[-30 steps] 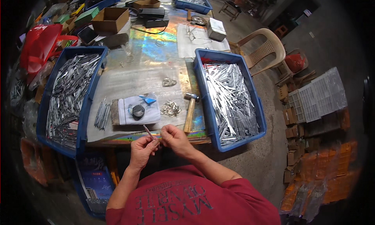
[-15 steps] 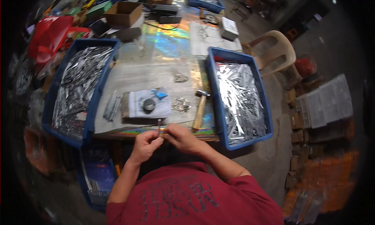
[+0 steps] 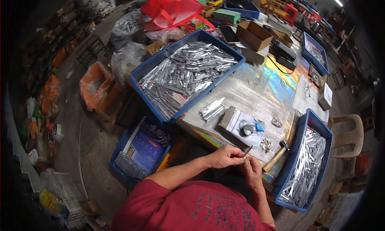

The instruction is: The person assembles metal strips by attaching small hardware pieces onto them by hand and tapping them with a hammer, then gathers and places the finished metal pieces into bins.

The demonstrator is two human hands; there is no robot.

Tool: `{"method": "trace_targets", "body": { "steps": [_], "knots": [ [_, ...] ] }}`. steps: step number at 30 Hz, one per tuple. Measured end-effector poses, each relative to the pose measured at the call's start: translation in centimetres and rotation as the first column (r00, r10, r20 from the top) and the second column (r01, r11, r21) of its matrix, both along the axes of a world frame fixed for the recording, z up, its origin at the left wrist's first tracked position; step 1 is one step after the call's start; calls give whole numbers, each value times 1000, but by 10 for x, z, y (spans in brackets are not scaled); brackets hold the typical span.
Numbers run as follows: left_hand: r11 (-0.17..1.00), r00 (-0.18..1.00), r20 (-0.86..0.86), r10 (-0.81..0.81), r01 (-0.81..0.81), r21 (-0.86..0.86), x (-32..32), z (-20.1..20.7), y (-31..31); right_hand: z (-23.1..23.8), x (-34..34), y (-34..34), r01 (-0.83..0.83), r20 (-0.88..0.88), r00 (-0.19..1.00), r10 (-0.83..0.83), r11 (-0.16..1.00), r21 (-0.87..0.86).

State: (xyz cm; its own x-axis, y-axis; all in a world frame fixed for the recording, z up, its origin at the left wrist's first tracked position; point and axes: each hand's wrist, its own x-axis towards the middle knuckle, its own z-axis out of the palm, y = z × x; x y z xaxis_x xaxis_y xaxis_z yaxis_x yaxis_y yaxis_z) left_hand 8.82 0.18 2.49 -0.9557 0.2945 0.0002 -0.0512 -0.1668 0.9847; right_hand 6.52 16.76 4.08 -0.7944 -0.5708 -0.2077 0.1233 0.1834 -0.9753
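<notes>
My left hand (image 3: 225, 157) is closed in a pinch on a slim metal piece (image 3: 248, 150), whose narrow end points up and away from the fingers. Beside it, my right hand (image 3: 253, 171) has its fingertips pressed together at the piece's lower end; what lies between them is too small to make out. Both hands are just off the table's near edge. Beyond them a block (image 3: 227, 118) bears a white sheet (image 3: 236, 129), a round dark-and-grey object (image 3: 247, 130) and a blue scrap (image 3: 258, 126). A pile of small shiny parts (image 3: 266, 145) lies close to my right hand.
A wooden-handled hammer (image 3: 276, 158) rests beside a blue bin of silver strips (image 3: 329, 145) on the right. Another blue bin (image 3: 134, 76) of strips stands left, near loose strips (image 3: 212, 109). Below it is a blue crate (image 3: 113, 153). A beige chair (image 3: 353, 129) stands at the right.
My view has swung left, so the table and hands appear farther right. The metal piece tilts more to the right in the picture. Both hands stay together in their pinch.
</notes>
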Motion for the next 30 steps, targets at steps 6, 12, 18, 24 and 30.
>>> {"method": "trace_targets", "body": {
  "steps": [6, 12, 18, 24, 30],
  "knots": [
    [943, 954, 219, 204, -252, 219, -4, 9, 0, 7, 2, -18, 179, 92, 982, -164, 966, -187],
    [833, 896, 300, 327, -423, 358, -3, 11, 6, 6, 5, -27, 225, 172, 968, -183, 938, -265],
    [766, 878, 325, 352, -469, 439, 0, 9, 13, 5, 8, -32, 257, 205, 958, -201, 920, -296],
    [706, 849, 375, 372, -521, 480, -1, 12, 12, -1, 7, -36, 278, 217, 953, -213, 898, -341],
    [687, 844, 395, 363, -528, 499, -2, 8, 12, 0, 5, -37, 293, 254, 944, -210, 890, -349]
  ]
}}
